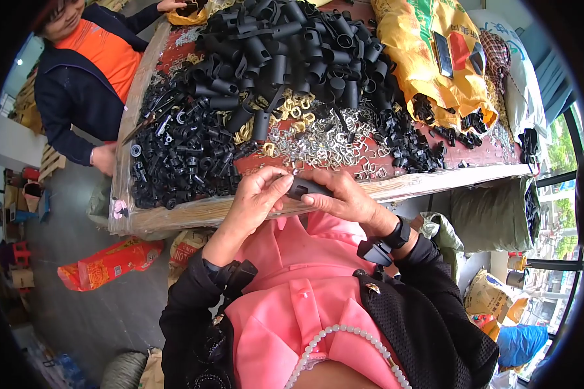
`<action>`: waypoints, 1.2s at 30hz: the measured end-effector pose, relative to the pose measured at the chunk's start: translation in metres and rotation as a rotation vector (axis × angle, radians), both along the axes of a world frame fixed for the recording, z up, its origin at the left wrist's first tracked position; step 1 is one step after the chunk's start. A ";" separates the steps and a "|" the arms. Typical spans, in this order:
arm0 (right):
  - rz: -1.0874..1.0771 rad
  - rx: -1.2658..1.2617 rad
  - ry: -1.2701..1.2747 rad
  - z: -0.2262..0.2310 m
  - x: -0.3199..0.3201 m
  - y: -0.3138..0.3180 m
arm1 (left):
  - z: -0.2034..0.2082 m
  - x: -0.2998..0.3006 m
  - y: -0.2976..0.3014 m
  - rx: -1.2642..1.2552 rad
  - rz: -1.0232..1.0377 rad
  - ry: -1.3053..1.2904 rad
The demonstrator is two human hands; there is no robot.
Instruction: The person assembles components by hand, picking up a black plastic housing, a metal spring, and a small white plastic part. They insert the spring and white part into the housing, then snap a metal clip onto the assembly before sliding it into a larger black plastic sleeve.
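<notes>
While right grip [348, 198] clasps it, black tube [300, 188], touching left grip [255, 197]

A table [162, 221] with a red top and a pale wooden edge carried the load, its near edge running just below the fingers [279, 187]. Straight beyond them lay a loose scatter of silver-coloured clips [315, 141], with gold-coloured clips [293, 107] mixed in further off. Behind those, a high heap of black tubes [276, 68] stretched away from the fingers. To their left, small black fittings [189, 155] spread toward the corner; to their right sat a smaller pile of black pieces [416, 144]. Past that pile, well right of the fingers, lay a yellow sack [402, 55], black parts at its mouth. Whether the white sack [524, 87] beyond it rested on the top was hard to tell at the bent rim.
</notes>
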State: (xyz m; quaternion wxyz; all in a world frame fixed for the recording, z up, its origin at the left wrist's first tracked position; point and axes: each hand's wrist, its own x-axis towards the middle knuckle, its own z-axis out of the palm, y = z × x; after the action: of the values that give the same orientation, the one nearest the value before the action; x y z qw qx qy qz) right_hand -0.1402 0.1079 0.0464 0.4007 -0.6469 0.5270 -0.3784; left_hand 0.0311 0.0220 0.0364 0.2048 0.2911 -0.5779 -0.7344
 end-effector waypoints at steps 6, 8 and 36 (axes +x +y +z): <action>-0.127 0.018 -0.052 0.001 -0.033 0.020 | 0.004 0.020 -0.026 -0.036 0.240 -0.079; -0.153 0.015 -0.054 0.008 -0.046 0.025 | 0.008 0.045 -0.053 0.037 0.423 0.147; 0.006 0.000 0.053 0.034 0.002 0.000 | 0.010 0.009 0.007 0.199 0.028 0.142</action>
State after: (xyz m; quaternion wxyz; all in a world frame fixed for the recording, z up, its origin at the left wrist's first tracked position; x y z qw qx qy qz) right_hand -0.1378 0.1079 0.0807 0.3879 -0.6581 0.5355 -0.3600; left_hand 0.0405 0.0286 0.0464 0.2255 0.2655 -0.4820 -0.8040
